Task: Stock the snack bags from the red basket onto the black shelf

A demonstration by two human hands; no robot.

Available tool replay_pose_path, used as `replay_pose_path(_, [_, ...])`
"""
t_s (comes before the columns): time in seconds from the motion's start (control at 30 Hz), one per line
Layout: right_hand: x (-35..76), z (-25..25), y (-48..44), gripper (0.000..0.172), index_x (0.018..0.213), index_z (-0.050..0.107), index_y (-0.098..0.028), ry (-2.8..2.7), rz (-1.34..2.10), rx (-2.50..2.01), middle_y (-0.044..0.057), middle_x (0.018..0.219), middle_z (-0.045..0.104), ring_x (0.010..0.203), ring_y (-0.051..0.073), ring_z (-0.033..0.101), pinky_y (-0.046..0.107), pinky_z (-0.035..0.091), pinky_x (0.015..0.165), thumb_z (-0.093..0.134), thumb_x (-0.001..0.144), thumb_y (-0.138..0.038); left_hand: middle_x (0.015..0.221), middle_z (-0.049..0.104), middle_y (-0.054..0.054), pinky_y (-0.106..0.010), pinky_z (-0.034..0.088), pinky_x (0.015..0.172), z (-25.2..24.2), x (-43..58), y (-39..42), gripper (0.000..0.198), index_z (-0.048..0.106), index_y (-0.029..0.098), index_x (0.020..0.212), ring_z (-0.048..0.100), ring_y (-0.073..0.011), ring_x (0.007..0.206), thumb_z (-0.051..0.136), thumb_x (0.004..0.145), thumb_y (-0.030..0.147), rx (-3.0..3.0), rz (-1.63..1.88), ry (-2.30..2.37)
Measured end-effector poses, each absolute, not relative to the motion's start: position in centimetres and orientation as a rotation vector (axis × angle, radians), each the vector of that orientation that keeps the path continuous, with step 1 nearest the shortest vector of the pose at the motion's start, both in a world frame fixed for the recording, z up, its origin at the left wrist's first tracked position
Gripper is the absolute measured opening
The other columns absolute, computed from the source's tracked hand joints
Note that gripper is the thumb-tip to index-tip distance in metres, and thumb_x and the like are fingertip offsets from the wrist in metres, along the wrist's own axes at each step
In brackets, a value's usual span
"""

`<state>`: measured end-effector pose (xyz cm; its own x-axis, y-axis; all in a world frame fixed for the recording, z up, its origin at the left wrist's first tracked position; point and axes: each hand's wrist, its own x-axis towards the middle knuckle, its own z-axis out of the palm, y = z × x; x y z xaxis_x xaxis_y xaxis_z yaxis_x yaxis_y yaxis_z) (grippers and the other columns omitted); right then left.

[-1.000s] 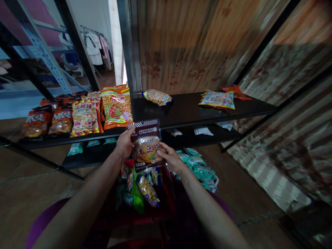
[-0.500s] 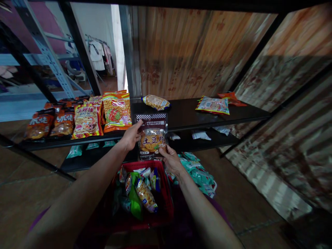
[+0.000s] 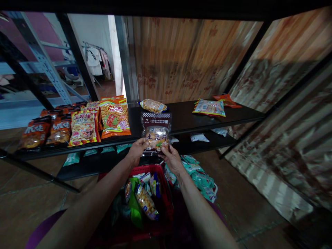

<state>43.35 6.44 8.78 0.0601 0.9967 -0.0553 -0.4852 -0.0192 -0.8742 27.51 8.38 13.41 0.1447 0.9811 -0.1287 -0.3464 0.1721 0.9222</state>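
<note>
A dark brown bag of potato chips (image 3: 156,128) with a clear lower window is held upright, its printed front toward me. My left hand (image 3: 138,149) is closed on its lower left edge, thumb on the front. At the lower right corner my right hand (image 3: 171,157) pinches the same bag. It stands at the front edge of the black shelf (image 3: 181,124), just right of an orange and yellow snack bag (image 3: 114,117); whether its base rests on the shelf I cannot tell. Behind its top lies a clear and blue snack bag (image 3: 153,105).
Below my hands sits a red basket (image 3: 169,204) with several snack packs. Green packs (image 3: 199,176) fill a second container on its right. Orange-black bags (image 3: 60,129) and a shrimp-snack bag (image 3: 84,128) line the shelf's left. Another bag (image 3: 209,107) lies farther right.
My left hand has moved from the bag's upper left side down to its lower left edge. The right hand keeps its grip at the lower right. The view has shifted slightly.
</note>
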Motion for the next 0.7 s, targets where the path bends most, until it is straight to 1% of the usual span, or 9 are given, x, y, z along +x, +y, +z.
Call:
replay_pose_path(0.1, [43.5,8.7,6.6,0.039,0.093,0.066,-0.024,-0.788,1.356,-0.859,0.001,0.095,0.068,0.082,0.016,0.062,0.027,0.056,0.065,0.080,0.060,-0.040,0.076,0.069,-0.003,-0.029,0.046,0.076,13.6,27.7,8.7,0.030,0.067,0.016,0.079,0.062,-0.0149,0.071,0.078,0.057,0.031,0.883,1.216,0.938])
replay_pose_path(0.33, [43.5,10.5,8.4,0.040,0.093,0.067,-0.024,-0.883,1.267,-0.935,0.000,0.094,0.068,0.082,0.016,0.062,0.028,0.056,0.066,0.079,0.060,-0.044,0.072,0.067,-0.002,-0.029,0.046,0.070,13.3,28.4,10.6,0.026,0.064,0.016,0.076,0.059,-0.0138,0.065,0.076,0.059,0.032,0.809,1.318,1.049])
replay_pose_path(0.43, [44.5,12.3,11.0,0.040,0.092,0.068,-0.022,-1.075,1.174,-1.058,0.003,0.091,0.069,0.082,0.019,0.062,0.032,0.056,0.067,0.068,0.069,-0.055,0.073,0.066,0.000,-0.028,0.046,0.068,13.5,28.5,12.3,0.026,0.062,0.018,0.079,0.059,-0.0128,0.065,0.073,0.062,0.033,0.784,1.351,1.052])
replay_pose_path(0.5, [45.7,13.5,13.9,0.043,0.091,0.068,-0.021,-1.198,1.011,-1.166,0.004,0.088,0.070,0.084,0.022,0.063,0.037,0.054,0.073,0.055,0.078,-0.059,0.072,0.064,0.001,-0.027,0.046,0.067,13.8,28.7,13.8,0.024,0.061,0.018,0.079,0.058,-0.0121,0.064,0.071,0.064,0.033,0.770,1.385,1.055])
replay_pose_path(0.53, [46.3,14.0,15.7,0.042,0.093,0.068,-0.021,-1.271,0.866,-1.231,0.005,0.090,0.070,0.088,0.023,0.063,0.039,0.053,0.078,0.051,0.081,-0.057,0.071,0.064,0.002,-0.026,0.046,0.067,13.9,28.7,14.5,0.023,0.060,0.018,0.079,0.058,-0.0117,0.064,0.070,0.064,0.033,0.764,1.403,1.060])
replay_pose_path(0.57, [47.0,14.5,17.6,0.039,0.098,0.068,-0.022,-1.339,0.672,-1.310,0.006,0.095,0.070,0.093,0.025,0.062,0.042,0.051,0.084,0.051,0.083,-0.053,0.070,0.063,0.002,-0.026,0.046,0.067,13.9,28.8,15.1,0.023,0.059,0.018,0.079,0.058,-0.0114,0.064,0.070,0.065,0.033,0.758,1.420,1.066])
replay_pose_path(0.6, [47.7,15.0,19.7,0.037,0.107,0.066,-0.023,-1.430,0.474,-1.379,0.007,0.105,0.069,0.101,0.026,0.060,0.044,0.047,0.090,0.051,0.084,-0.047,0.070,0.062,0.003,-0.025,0.046,0.066,13.9,28.8,15.8,0.023,0.059,0.018,0.079,0.057,-0.0112,0.064,0.070,0.065,0.033,0.752,1.435,1.074])
replay_pose_path(0.63, [48.2,15.4,21.8,0.039,0.116,0.062,-0.022,-1.540,0.280,-1.428,0.009,0.118,0.064,0.111,0.027,0.055,0.047,0.042,0.097,0.053,0.084,-0.041,0.070,0.062,0.003,-0.025,0.046,0.066,13.8,28.9,16.3,0.023,0.059,0.018,0.080,0.057,-0.0111,0.063,0.069,0.065,0.033,0.746,1.447,1.084])
replay_pose_path(0.7, [48.8,16.0,25.6,0.051,0.128,0.053,-0.019,-1.785,-0.011,-1.486,0.012,0.136,0.051,0.130,0.030,0.038,0.049,0.031,0.106,0.058,0.080,-0.032,0.070,0.062,0.003,-0.026,0.046,0.065,13.7,28.9,17.2,0.023,0.059,0.018,0.081,0.057,-0.0111,0.063,0.069,0.066,0.032,0.734,1.461,1.101])
